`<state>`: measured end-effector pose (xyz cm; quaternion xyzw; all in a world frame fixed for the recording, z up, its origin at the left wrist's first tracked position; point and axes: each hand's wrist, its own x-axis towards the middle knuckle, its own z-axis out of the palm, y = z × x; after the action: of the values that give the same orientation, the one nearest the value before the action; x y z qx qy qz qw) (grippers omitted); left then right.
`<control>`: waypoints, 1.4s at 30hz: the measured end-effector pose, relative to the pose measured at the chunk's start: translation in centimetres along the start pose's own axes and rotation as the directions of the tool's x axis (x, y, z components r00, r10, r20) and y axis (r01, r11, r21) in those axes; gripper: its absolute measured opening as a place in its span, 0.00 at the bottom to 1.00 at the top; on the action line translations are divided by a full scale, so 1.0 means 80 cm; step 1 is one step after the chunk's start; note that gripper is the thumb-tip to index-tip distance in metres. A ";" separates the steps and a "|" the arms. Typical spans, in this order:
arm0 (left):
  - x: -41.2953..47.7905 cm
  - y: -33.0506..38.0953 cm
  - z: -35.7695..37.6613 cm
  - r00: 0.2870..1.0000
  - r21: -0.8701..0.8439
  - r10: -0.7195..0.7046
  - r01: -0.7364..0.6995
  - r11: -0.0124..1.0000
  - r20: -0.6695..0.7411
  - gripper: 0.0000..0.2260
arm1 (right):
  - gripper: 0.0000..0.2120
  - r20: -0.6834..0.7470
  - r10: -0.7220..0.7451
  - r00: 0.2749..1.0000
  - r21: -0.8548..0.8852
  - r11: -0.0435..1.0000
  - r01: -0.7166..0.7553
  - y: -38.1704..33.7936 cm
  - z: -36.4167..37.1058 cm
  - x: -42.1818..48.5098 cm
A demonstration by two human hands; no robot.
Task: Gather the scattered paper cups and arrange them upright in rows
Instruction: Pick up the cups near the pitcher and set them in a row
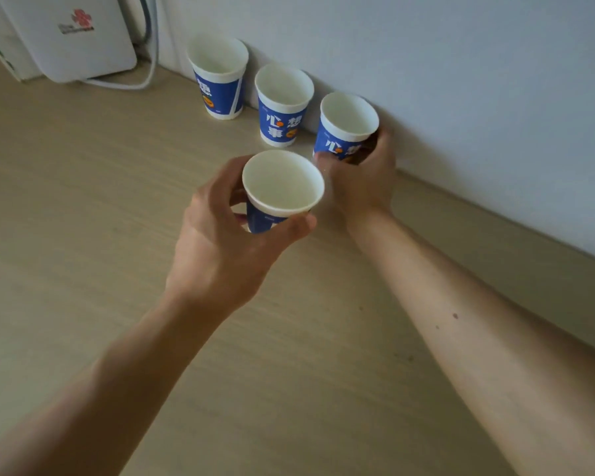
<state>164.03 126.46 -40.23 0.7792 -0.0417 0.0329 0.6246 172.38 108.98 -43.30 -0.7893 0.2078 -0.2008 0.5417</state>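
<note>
Two round cups, the first cup (219, 80) and the second cup (282, 108), already stand upright along the wall (426, 80). The left hand (220, 242) has its grip round a front cup (282, 187), farther out from the wall, and the right hand (364, 180) has its grip round a third cup (346, 127) close to the wall. I think one row is almost done; the cups look like thin, smooth paper, blue outside and white inside.

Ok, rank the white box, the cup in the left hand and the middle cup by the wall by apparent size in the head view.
1. white box
2. cup in the left hand and middle cup: unranked. The held one looks bigger but is nearer the camera.
</note>
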 end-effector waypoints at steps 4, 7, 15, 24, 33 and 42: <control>0.001 0.001 -0.001 1.000 0.025 -0.007 0.007 1.000 0.007 0.24 | 0.30 -0.003 0.021 1.000 0.005 1.000 -0.021 -0.001 0.001 0.002; 0.003 0.001 0.000 1.000 0.045 -0.016 0.015 0.999 0.014 0.26 | 0.32 0.007 0.023 1.000 -0.035 0.999 -0.023 0.001 -0.005 0.001; 0.015 0.014 0.020 0.999 0.100 -0.035 0.033 0.994 0.023 0.28 | 0.33 0.281 -0.066 0.957 0.147 0.989 0.025 0.005 -0.077 -0.076; 0.015 0.034 0.063 0.985 0.113 -0.009 -0.010 0.993 0.170 0.29 | 0.33 0.321 -0.177 0.931 0.153 0.979 0.133 0.017 -0.096 -0.084; -0.009 0.020 0.064 0.986 0.176 -0.100 0.075 0.981 0.134 0.30 | 0.27 0.070 -0.073 0.995 0.080 0.995 0.067 0.032 -0.110 -0.034; -0.023 0.016 0.057 0.981 0.160 -0.145 0.124 0.979 0.129 0.24 | 0.28 0.032 -0.063 0.998 -0.001 0.998 0.063 0.041 -0.098 -0.001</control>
<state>162.03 121.78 -40.21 0.8256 -0.0301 -0.0614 0.5601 167.74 101.90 -43.82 -0.7992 0.1745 -0.2048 0.5375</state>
